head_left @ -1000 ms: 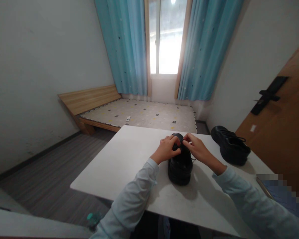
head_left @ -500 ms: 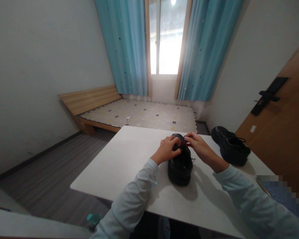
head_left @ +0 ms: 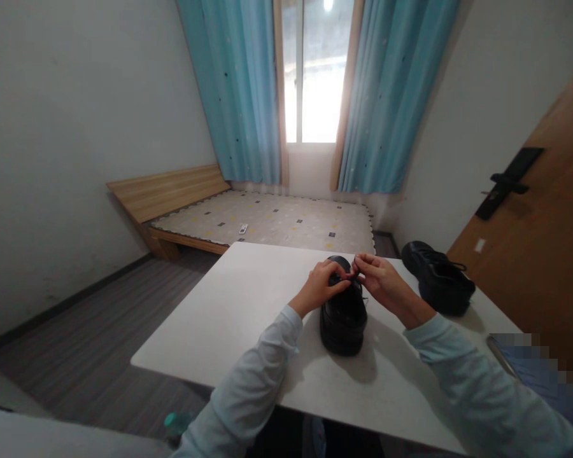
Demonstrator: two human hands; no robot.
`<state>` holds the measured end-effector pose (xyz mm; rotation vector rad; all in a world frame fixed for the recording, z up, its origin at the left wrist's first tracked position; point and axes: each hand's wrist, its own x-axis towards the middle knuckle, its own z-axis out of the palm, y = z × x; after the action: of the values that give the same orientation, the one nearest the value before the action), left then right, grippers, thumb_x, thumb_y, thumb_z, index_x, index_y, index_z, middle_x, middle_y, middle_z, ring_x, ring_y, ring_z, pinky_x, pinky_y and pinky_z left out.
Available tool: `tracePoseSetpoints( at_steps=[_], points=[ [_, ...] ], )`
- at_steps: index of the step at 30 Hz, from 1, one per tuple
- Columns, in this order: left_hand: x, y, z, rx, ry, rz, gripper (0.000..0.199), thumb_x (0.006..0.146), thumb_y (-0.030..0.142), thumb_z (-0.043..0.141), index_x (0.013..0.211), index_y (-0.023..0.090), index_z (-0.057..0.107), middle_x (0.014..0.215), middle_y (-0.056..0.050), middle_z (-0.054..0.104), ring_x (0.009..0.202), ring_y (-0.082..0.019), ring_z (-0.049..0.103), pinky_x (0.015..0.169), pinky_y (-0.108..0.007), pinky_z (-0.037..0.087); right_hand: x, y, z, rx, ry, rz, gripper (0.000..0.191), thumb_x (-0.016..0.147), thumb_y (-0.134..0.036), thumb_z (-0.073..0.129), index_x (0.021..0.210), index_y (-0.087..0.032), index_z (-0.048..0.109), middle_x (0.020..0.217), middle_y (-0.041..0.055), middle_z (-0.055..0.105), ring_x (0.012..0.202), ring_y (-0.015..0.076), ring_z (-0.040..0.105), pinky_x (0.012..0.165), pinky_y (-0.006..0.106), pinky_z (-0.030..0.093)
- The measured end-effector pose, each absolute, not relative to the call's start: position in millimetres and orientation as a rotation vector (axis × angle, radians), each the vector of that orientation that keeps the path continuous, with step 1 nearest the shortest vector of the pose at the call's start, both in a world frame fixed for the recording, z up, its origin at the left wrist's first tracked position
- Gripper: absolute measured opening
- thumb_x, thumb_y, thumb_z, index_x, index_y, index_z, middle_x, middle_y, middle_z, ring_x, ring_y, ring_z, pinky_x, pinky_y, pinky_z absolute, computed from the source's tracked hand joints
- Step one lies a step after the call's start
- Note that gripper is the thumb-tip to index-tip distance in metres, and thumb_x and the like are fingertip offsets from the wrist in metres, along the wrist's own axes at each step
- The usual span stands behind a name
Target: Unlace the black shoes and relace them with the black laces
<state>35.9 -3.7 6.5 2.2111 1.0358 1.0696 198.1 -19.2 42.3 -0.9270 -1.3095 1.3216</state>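
The left hand (head_left: 318, 284) has stretched its fingers toward the right hand (head_left: 382, 282); both now pinch the lace (head_left: 355, 275) over the left shoe (head_left: 342, 324), working it together.

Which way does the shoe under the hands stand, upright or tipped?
Upright: the shoe rests sole-down on the white table, its opening facing up.

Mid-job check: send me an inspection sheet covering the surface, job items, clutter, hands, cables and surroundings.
Surface: smooth white flat-topped table, shadows around the near shoe.
Job items: black glossy lace-up shoe, upright, toe away; matching black lace-up shoe near the right edge.
Clutter: bluish pixelated object at right, unidentifiable.
Hands: left bare hand at the near shoe's front, grip unclear; right bare hand pinching thin black lace.
Cables: nothing seen.
Surroundings: patterned pale mattress, blue fabric curtains, brown wooden door.
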Motion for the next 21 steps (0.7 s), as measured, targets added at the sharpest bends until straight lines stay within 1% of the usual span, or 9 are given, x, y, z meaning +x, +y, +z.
tracePoseSetpoints(
  at_steps=[4,7,10,14,17,21],
  points=[
    [35.2,-4.2,7.0,2.135,1.055,1.077,0.009,0.073,0.023,0.062,0.079,0.019,0.057,0.085,-0.001,0.062,0.085,-0.016,0.055,0.082,-0.03,0.042,203.6,-16.6,48.1,-0.922,-1.358,1.154,0.028,0.069,-0.044,0.063,0.079,-0.022,0.049,0.067,-0.0037,0.049,0.063,0.0135,0.054,0.068,0.033,0.046],
    [35.5,-4.8,6.2,2.052,0.973,1.124,0.009,0.074,0.022,0.059,0.079,0.018,0.053,0.08,0.001,0.059,0.077,-0.014,0.054,0.076,-0.026,0.043,209.5,-17.0,59.5,-0.944,-1.425,0.997,0.025,0.075,-0.046,0.053,0.087,-0.023,0.05,0.067,-0.004,0.047,0.059,0.0129,0.051,0.066,0.034,0.046],
    [37.0,-4.8,5.5,1.968,0.874,1.17,0.009,0.073,0.019,0.057,0.078,0.017,0.05,0.077,0.002,0.056,0.075,-0.012,0.053,0.074,-0.024,0.043,214.7,-19.3,67.4,-0.937,-1.402,0.995,0.025,0.074,-0.042,0.057,0.088,-0.023,0.052,0.065,-0.0052,0.046,0.051,0.01,0.046,0.057,0.03,0.044],
    [38.5,-4.3,6.0,1.83,0.793,1.254,0.012,0.073,0.019,0.057,0.079,0.017,0.047,0.077,0.001,0.055,0.075,-0.011,0.055,0.074,-0.025,0.044,218.1,-20.6,65.4,-0.945,-1.418,0.971,0.024,0.071,-0.036,0.066,0.086,-0.019,0.058,0.063,-0.0049,0.051,0.048,0.0079,0.047,0.048,0.024,0.039],
    [38.7,-3.7,6.3,1.645,0.736,1.302,0.018,0.074,0.023,0.058,0.084,0.018,0.044,0.075,0.002,0.055,0.073,-0.011,0.058,0.074,-0.026,0.046,218.7,-19.0,59.6,-0.99,-1.505,0.86,0.022,0.073,-0.035,0.065,0.085,-0.017,0.06,0.063,-0.0038,0.054,0.046,0.0072,0.047,0.044,0.022,0.037],
    [37.3,-3.2,6.8,1.423,0.609,1.34,0.022,0.075,0.022,0.056,0.091,0.019,0.04,0.068,0.005,0.054,0.067,-0.01,0.059,0.074,-0.028,0.048,220.1,-16.1,55.8,-1.029,-1.576,0.795,0.024,0.075,-0.036,0.063,0.087,-0.016,0.059,0.063,-0.0033,0.054,0.043,0.0065,0.045,0.039,0.02,0.035]
  ],
)
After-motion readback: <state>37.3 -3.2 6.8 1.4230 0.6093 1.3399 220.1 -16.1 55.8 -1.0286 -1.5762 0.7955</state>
